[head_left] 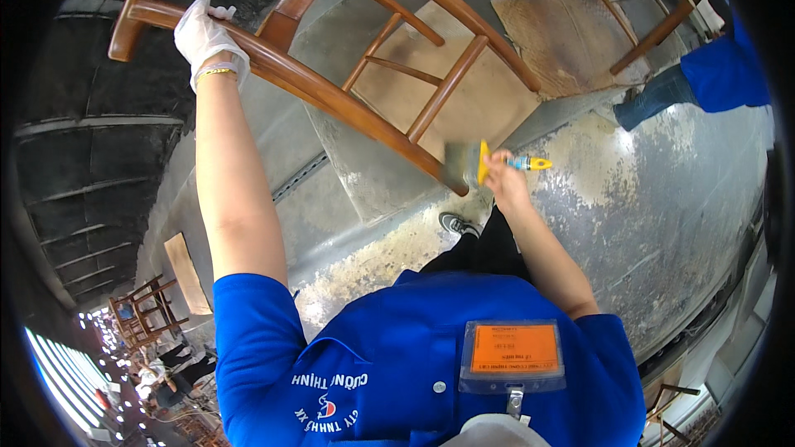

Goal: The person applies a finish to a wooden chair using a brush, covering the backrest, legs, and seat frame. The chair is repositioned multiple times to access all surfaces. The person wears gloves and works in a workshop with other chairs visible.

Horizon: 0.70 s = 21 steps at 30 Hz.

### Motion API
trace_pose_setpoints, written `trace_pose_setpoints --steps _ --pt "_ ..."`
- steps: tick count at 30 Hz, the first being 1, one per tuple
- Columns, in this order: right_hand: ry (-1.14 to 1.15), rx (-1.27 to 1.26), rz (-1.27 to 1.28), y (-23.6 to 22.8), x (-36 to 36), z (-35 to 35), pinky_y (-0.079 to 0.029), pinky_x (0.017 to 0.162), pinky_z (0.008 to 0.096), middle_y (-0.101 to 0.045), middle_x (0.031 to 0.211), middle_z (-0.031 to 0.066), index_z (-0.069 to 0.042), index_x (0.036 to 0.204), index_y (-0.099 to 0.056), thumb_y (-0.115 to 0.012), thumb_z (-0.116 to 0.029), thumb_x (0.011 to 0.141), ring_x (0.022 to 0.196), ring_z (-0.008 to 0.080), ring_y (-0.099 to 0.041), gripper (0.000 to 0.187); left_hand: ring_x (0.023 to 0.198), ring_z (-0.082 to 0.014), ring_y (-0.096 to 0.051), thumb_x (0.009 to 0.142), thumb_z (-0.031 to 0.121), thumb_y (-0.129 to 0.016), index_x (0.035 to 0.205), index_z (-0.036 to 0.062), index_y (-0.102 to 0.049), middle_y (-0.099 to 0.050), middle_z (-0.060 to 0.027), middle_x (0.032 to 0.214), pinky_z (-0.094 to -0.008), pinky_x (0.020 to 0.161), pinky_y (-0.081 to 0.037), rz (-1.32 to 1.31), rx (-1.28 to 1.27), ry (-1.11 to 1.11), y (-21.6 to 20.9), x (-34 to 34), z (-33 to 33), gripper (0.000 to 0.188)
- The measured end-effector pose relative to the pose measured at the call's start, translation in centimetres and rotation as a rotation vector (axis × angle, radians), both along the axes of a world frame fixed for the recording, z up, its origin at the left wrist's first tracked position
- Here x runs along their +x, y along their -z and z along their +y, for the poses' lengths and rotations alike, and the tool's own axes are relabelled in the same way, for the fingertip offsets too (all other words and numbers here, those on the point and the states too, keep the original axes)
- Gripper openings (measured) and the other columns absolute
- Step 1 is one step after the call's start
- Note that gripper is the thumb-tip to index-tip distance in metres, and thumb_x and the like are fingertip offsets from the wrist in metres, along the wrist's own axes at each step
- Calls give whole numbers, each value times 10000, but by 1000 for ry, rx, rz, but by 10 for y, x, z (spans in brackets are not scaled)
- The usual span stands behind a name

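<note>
A brown varnished wooden chair [335,101] is tilted in front of me, its long legs slanting down to the right. My left hand [207,37], in a thin white glove, is wrapped round its upper rail near the far left end. In my bare right hand [503,180] is a wide flat paintbrush [484,161] with a yellow ferrule edge and a blue and yellow handle. The blurred dark bristles are by the lower end of the nearest chair leg; whether they touch it I cannot tell.
Cardboard sheets [447,99] lie under the chair, with a stained one [571,41] farther right. Another wooden chair [654,29] stands at the far right beside a co-worker's blue sleeve [725,74]. More chairs [147,313] are at the lower left. The floor [646,199] is worn and patchy.
</note>
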State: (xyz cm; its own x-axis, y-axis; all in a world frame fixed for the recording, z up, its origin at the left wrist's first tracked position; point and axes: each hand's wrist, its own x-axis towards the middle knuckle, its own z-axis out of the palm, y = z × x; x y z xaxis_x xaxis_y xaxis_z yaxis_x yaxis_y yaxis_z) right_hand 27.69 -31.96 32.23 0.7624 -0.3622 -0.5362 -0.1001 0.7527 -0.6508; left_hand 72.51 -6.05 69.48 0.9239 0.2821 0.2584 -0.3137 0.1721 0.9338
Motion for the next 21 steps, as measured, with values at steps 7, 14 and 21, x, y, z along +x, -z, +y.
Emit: trace_pose_setpoints --steps 7,14,21 --pt "183 -123 614 -24 15 19 -564 661 341 -707 961 40 -160 930 -632 -804 4 934 792 186 -694 237 607 -193 -576 966 25 -720 824 23 -671 -600 -76 683 -462 795 -667 -37 -21 26 -1 -12 -7 151" --pt "92 42 -120 -67 41 57 -597 738 361 -709 1070 21 -137 867 -609 -815 38 904 855 165 -691 272 626 -196 -593 977 27 -728 924 -25 -733 -607 -82 686 -470 801 -665 -49 -1 12 -2 -28 -15 74" --pt "143 -643 535 20 -15 -49 -592 799 437 -729 824 35 -116 841 -712 -771 23 826 774 198 -706 152 666 -191 -600 957 127 -759 816 50 -707 -604 -53 699 -456 833 -623 -100 90 325 -5 -60 -4 169"
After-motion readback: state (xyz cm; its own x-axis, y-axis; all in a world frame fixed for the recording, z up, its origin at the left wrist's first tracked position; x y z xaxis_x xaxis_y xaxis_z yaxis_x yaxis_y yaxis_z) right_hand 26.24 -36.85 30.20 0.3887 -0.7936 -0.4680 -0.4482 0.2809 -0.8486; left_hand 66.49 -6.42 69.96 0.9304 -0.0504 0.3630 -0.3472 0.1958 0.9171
